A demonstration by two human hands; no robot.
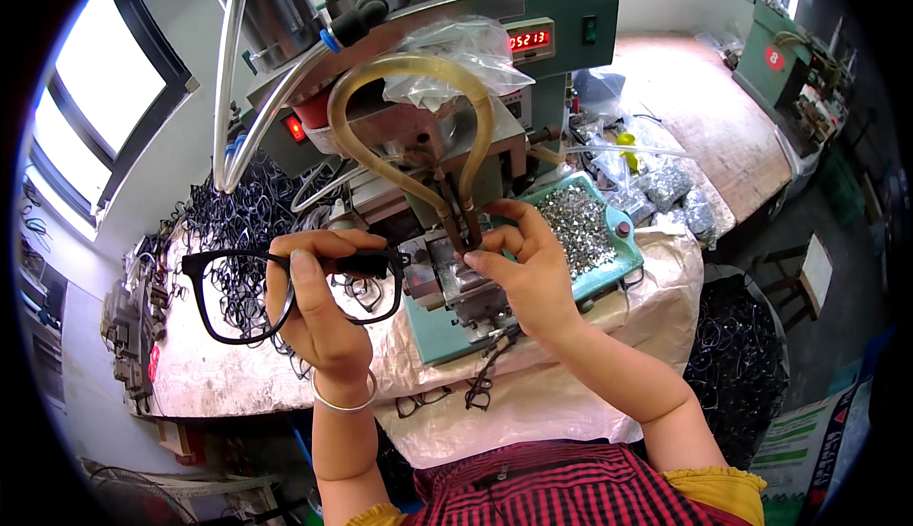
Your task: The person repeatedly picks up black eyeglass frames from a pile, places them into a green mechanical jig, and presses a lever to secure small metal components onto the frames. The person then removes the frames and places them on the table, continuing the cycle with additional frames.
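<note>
My left hand (pixel 323 321), with a bangle at the wrist, grips a black eyeglass frame (pixel 197 264) at its middle. The frame's right end is beside the small metal fixture (pixel 466 283) of a green bench machine (pixel 563 27). My right hand (pixel 537 274) reaches up to the machine's dark clamp jaws (pixel 463 222). Its thumb and fingers are pinched just beside the jaws; what they hold, if anything, is too small to make out. A yellowish looped hose (pixel 483 122) runs into the top of the jaws.
A teal tray (pixel 613 279) of small metal parts sits right of the fixture. Many black frames (pixel 233 207) are heaped at the left. Bagged parts (pixel 666 184) lie behind the tray. A large container of dark frames (pixel 732 345) stands below right, near a stool (pixel 808 274).
</note>
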